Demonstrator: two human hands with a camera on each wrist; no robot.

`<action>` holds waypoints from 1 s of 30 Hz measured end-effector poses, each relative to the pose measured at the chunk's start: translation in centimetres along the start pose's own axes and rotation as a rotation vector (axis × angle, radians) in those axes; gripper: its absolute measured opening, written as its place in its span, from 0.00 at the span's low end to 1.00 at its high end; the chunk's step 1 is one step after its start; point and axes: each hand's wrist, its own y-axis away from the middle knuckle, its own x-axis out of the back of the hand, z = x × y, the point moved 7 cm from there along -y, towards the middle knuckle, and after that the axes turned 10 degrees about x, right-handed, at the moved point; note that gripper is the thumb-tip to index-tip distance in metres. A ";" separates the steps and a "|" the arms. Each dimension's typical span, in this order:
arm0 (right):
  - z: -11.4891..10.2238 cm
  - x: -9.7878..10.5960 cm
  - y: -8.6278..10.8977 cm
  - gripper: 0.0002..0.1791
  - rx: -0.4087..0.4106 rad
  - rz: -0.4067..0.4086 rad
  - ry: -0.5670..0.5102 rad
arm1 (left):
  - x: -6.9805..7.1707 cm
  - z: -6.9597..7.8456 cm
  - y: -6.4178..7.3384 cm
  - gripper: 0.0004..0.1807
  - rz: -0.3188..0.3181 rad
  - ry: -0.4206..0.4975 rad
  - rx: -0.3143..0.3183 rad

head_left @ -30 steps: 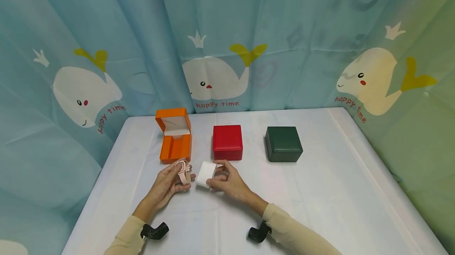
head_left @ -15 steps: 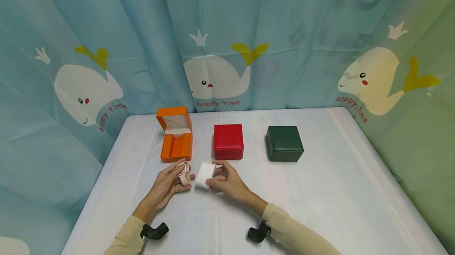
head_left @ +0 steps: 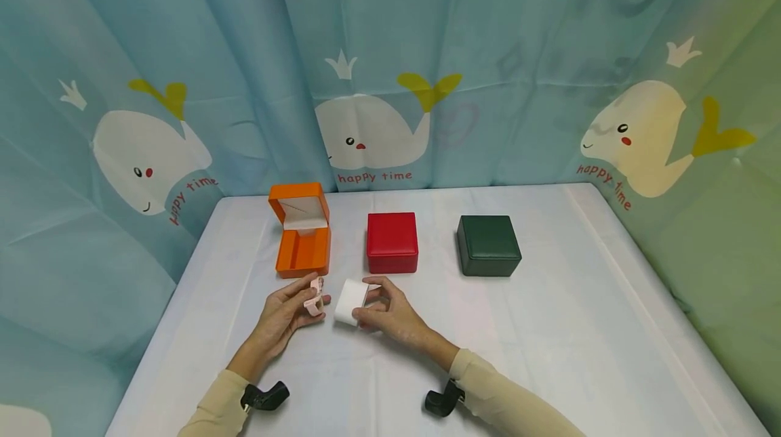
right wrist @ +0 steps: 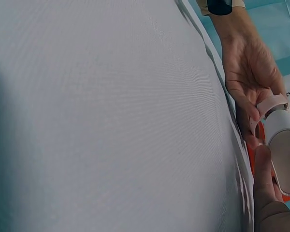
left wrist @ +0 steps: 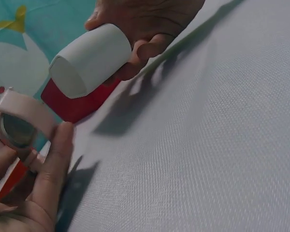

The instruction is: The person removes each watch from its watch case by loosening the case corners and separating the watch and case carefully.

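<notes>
A pale pink wristwatch (head_left: 314, 305), its strap closed in a loop, is held by my left hand (head_left: 282, 318) between thumb and fingers. The left wrist view shows its round dial (left wrist: 17, 130) and strap (left wrist: 26, 106). Just to the right, my right hand (head_left: 393, 311) pinches a white watch cushion (head_left: 350, 301) by its right end. One flat oval end of the cushion (left wrist: 67, 77) faces the watch, with a small gap between them in the head view. Both things are above the white tabletop, casting shadows in the left wrist view.
An orange watch box (head_left: 303, 251) stands with its lid up behind my left hand, a slotted interior showing. A closed red box (head_left: 392, 242) is at the middle, a closed green box (head_left: 488, 246) further right. Blue whale-print curtain (head_left: 378, 30) surrounds the white table (head_left: 549, 342).
My left hand has shifted slightly left and the watch has turned, so its dial shows less in the head view. The cushion has moved a little left in my right hand.
</notes>
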 end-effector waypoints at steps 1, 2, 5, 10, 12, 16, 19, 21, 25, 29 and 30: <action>0.0 0.0 0.0 0.33 -0.001 -0.002 -0.001 | 0.0 0.0 0.0 0.30 0.004 0.001 -0.003; 0.1 -0.1 0.0 0.33 0.000 -0.004 -0.001 | 0.1 0.0 -0.1 0.29 0.014 -0.004 -0.008; 0.2 -0.1 -0.1 0.33 -0.004 -0.006 0.004 | 0.3 0.0 -0.1 0.28 0.026 -0.026 -0.013; 0.2 -0.1 -0.1 0.33 -0.014 -0.002 0.017 | 0.5 0.2 -0.2 0.28 0.058 -0.091 -0.031; 0.2 -0.1 0.0 0.33 -0.012 -0.004 0.015 | 0.6 0.3 -0.2 0.28 0.068 -0.101 -0.046; 0.2 -0.3 0.1 0.33 -0.017 -0.011 0.013 | 0.9 0.4 -0.1 0.28 0.091 -0.110 -0.058; 0.3 -0.4 0.2 0.33 -0.032 -0.022 0.010 | 1.1 0.5 0.0 0.27 0.120 -0.152 -0.044; 0.3 -0.5 0.3 0.33 -0.038 -0.031 0.004 | 1.3 0.5 0.1 0.26 0.135 -0.197 -0.037; 0.4 -0.5 0.3 0.32 -0.050 -0.035 0.006 | 1.4 0.9 0.2 0.24 0.150 -0.296 -0.063; 0.4 -0.5 0.2 0.31 -0.049 -0.038 0.007 | 1.3 1.7 0.2 0.21 0.174 -0.440 -0.155; 0.3 -0.5 0.2 0.31 -0.045 -0.041 0.008 | 1.2 2.0 0.3 0.20 0.191 -0.493 -0.187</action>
